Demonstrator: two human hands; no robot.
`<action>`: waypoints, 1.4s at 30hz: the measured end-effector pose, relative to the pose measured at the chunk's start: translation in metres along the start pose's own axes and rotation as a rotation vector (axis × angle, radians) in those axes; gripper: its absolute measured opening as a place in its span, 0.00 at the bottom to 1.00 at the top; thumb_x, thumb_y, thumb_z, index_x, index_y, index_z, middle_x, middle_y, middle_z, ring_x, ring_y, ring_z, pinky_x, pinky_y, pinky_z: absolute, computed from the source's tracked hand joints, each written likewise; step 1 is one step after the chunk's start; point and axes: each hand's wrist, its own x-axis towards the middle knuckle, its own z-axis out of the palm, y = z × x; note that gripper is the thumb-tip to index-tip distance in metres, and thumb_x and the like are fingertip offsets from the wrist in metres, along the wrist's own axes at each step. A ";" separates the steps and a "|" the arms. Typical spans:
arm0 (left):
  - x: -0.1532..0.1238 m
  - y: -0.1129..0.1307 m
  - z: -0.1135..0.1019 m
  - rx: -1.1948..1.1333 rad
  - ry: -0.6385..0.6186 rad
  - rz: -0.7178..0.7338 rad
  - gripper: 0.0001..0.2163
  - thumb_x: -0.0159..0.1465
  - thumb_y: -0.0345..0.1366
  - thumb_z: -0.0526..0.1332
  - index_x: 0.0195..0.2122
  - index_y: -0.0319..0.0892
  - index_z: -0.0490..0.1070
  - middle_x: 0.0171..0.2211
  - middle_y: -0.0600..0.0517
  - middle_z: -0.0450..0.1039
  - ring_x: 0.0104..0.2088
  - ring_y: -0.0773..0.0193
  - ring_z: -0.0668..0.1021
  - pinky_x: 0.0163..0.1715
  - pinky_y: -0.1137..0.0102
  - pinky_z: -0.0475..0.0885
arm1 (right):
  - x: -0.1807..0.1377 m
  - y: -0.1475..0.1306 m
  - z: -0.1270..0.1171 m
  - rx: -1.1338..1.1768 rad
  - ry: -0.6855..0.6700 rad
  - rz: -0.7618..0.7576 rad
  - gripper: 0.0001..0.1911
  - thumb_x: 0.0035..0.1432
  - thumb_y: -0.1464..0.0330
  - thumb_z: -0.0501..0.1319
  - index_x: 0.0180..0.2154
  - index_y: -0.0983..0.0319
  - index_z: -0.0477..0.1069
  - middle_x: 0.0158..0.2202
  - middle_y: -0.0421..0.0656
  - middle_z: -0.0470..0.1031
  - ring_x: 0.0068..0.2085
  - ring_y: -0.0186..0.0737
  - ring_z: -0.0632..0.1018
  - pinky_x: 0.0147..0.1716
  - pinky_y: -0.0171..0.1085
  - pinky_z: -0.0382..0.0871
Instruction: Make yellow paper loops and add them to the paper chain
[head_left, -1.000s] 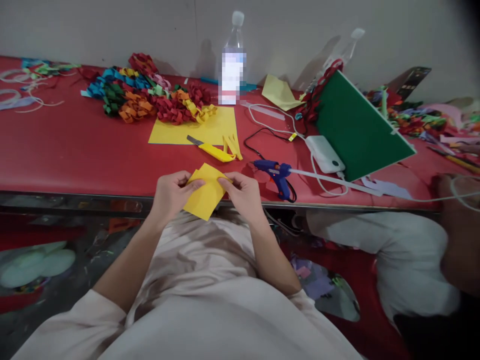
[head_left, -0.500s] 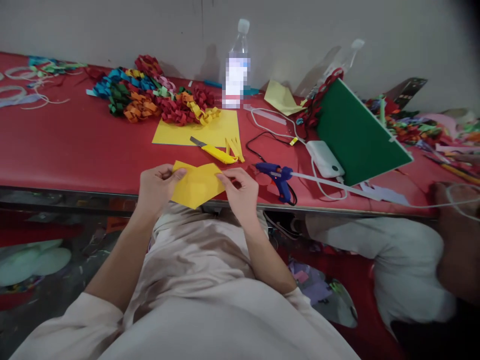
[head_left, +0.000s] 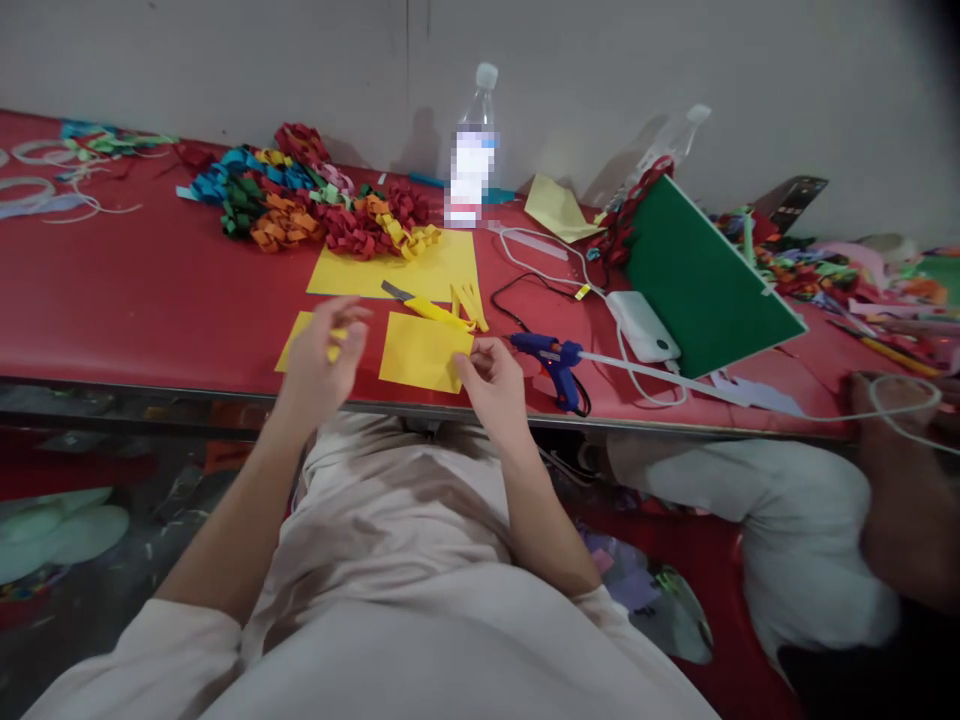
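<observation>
A square of yellow paper (head_left: 420, 350) lies near the centre of the frame, its right edge pinched between the thumb and fingers of the right hand (head_left: 493, 385). Left of it, the left hand (head_left: 324, 350) is partly open, fingers loosely curled over a second yellow piece (head_left: 290, 345); whether it grips that piece, I cannot tell. Just above the square are a yellow knife (head_left: 435, 311) and a larger yellow sheet (head_left: 454, 260). Right of centre lies a blue glue gun (head_left: 553, 360); paper chains (head_left: 281, 200) fill the upper left.
</observation>
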 end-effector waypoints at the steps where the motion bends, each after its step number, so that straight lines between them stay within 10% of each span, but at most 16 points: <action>1: -0.006 0.006 0.010 -0.126 -0.078 -0.095 0.24 0.68 0.50 0.60 0.60 0.42 0.68 0.44 0.44 0.78 0.41 0.57 0.81 0.39 0.65 0.74 | 0.001 -0.001 -0.002 0.005 -0.038 -0.003 0.14 0.58 0.57 0.65 0.38 0.58 0.65 0.29 0.37 0.73 0.29 0.34 0.75 0.29 0.32 0.69; 4: -0.014 0.016 0.032 -0.301 -0.201 -0.291 0.21 0.62 0.50 0.66 0.49 0.39 0.74 0.30 0.51 0.76 0.28 0.63 0.76 0.27 0.71 0.68 | 0.005 0.000 -0.007 0.067 -0.164 0.008 0.15 0.59 0.57 0.65 0.42 0.58 0.67 0.33 0.39 0.78 0.32 0.35 0.78 0.34 0.34 0.73; 17: 0.001 0.015 0.029 -0.214 -0.212 -0.225 0.15 0.60 0.45 0.68 0.43 0.42 0.80 0.29 0.52 0.75 0.25 0.68 0.68 0.25 0.73 0.61 | 0.010 -0.009 -0.014 -0.120 -0.337 -0.152 0.17 0.63 0.66 0.59 0.50 0.57 0.81 0.46 0.43 0.84 0.41 0.40 0.82 0.41 0.37 0.76; 29: 0.002 0.010 0.035 -0.245 -0.275 -0.323 0.17 0.58 0.49 0.70 0.26 0.40 0.73 0.21 0.57 0.64 0.23 0.71 0.65 0.23 0.73 0.57 | 0.024 0.009 -0.014 -0.077 -0.196 -0.082 0.15 0.62 0.60 0.65 0.46 0.60 0.82 0.42 0.44 0.85 0.40 0.39 0.82 0.41 0.36 0.75; 42: 0.001 0.018 0.031 -0.294 -0.383 -0.272 0.20 0.61 0.51 0.66 0.42 0.38 0.80 0.35 0.48 0.80 0.30 0.65 0.76 0.29 0.74 0.68 | 0.021 0.007 -0.008 -0.124 -0.200 0.013 0.16 0.56 0.58 0.69 0.41 0.62 0.83 0.37 0.44 0.85 0.35 0.39 0.81 0.34 0.34 0.74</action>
